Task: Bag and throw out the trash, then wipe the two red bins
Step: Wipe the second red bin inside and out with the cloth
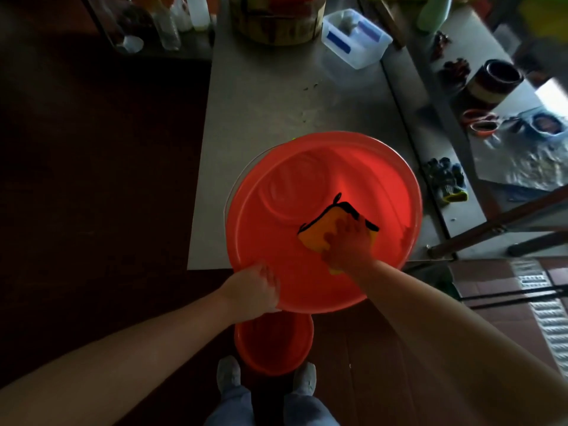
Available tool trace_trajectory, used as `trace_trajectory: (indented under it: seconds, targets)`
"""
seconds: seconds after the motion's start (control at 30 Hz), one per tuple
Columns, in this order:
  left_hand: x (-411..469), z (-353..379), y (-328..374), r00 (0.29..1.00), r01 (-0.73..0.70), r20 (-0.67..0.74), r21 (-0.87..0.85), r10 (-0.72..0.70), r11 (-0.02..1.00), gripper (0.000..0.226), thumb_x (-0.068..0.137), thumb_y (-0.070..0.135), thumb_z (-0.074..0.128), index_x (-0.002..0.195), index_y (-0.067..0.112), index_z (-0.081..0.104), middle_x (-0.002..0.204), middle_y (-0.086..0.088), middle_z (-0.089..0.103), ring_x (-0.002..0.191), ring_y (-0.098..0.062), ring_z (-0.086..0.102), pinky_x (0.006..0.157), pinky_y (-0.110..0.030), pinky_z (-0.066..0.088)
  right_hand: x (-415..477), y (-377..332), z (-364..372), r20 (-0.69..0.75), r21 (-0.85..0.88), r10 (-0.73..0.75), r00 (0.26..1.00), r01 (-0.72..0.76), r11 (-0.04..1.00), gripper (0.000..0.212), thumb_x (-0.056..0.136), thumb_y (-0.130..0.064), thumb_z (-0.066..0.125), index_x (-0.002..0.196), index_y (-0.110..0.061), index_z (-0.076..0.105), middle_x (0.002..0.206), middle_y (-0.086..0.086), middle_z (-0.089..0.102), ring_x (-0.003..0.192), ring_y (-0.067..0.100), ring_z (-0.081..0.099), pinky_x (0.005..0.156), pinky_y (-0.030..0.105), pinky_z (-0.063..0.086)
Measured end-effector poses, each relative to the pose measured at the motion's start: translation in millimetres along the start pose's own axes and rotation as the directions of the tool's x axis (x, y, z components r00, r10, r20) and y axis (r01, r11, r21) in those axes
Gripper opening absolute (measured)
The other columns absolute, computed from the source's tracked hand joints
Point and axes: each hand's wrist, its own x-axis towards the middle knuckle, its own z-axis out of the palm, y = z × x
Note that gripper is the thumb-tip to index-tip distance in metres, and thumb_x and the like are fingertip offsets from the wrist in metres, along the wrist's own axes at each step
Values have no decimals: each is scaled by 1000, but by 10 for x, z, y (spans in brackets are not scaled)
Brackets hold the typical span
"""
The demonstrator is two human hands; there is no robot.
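I see the large red bin [322,222] tilted at the near edge of the steel surface [276,96], its mouth facing me. Inside it, my right hand [349,241] presses a yellow cloth [319,232] against the wall, grip closed on the cloth. My left hand [255,290] clamps the bin's near rim. A smaller red bin [273,342] sits on the floor between my shoes [229,373].

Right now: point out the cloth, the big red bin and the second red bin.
cloth [316,232]: head view, its yellow face.
big red bin [307,281]: head view, its inner wall.
second red bin [273,348]: head view, its inside.
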Motion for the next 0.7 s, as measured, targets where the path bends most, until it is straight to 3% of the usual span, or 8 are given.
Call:
trace_trajectory:
  seconds: [0.07,0.2,0.37,0.47,0.7]
  targets:
    - [25,-5,-22,1000,12,-10,8,-12,1000,63,96,68,38,72,19,70,70,-1,69,61,-18,64,70,-31,55,-98,-139,2,52,59,39,998,-42,997,55,94,-60,46,142,-36,53,160,12,31,151,36,18,122,60,-3]
    - [44,-54,-79,1000,-8,24,52,6,999,56,82,77,56,59,28,69,60,9,63,53,-11,57,60,-23,45,-271,-636,70,223,296,58,973,-125,947,63,98,-66,28,157,-44,22,168,5,15,153,37,10,120,60,7]
    - [-7,2,-61,995,-55,88,36,52,998,53,81,73,59,70,24,74,70,5,69,64,-15,64,70,-27,54,-385,-807,187,243,435,-18,970,-92,896,67,95,-73,18,157,-49,10,170,-2,7,155,30,7,120,58,7]
    - [9,13,-22,993,-61,105,15,59,998,50,86,71,55,71,27,73,69,6,68,64,-14,62,70,-27,53,-404,-645,233,205,395,-23,978,-62,916,67,94,-75,19,156,-50,16,170,-5,9,155,26,8,121,56,5]
    - [25,-48,-23,997,-26,76,39,23,999,54,82,74,59,68,25,73,67,4,68,58,-14,62,66,-27,54,-313,60,162,28,8,25,999,-26,1000,61,90,-67,44,146,-43,45,166,7,24,155,32,9,121,56,-10]
